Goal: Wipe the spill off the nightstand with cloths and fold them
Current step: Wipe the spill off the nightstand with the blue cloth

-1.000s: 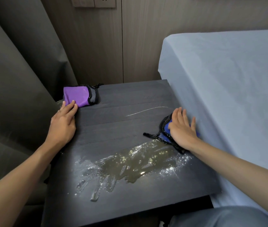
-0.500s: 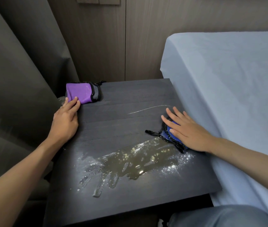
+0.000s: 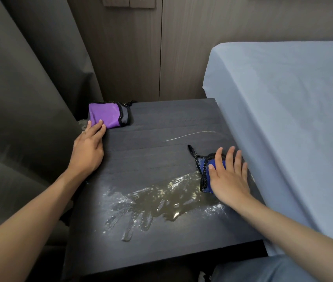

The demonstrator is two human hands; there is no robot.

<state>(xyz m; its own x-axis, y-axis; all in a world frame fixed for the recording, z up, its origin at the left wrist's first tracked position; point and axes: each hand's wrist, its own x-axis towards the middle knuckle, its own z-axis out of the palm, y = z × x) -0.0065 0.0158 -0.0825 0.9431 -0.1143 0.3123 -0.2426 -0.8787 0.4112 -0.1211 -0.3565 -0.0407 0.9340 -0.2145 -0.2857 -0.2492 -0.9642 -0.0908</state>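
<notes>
Now the flat dark wooden nightstand [image 3: 181,119] is covered near its front by a brownish wet spill [image 3: 157,202]. A blue cloth with black edging [image 3: 205,169] is pressed at the spill's right edge by the right hand [image 3: 227,176], fingers spread flat. A folded purple cloth [image 3: 108,115] at the back left corner is touched by the left hand [image 3: 88,147], fingers extended, not gripping.

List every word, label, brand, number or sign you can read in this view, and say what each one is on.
None can be read.
Wall plates: partly cropped switch and socket at the top edge, no lettering visible.
Purple cloth: plain, dark trim, no tag or print showing.
Blue cloth: mostly under the right hand, no print visible.
Nightstand and bed sheet: unmarked.
</notes>
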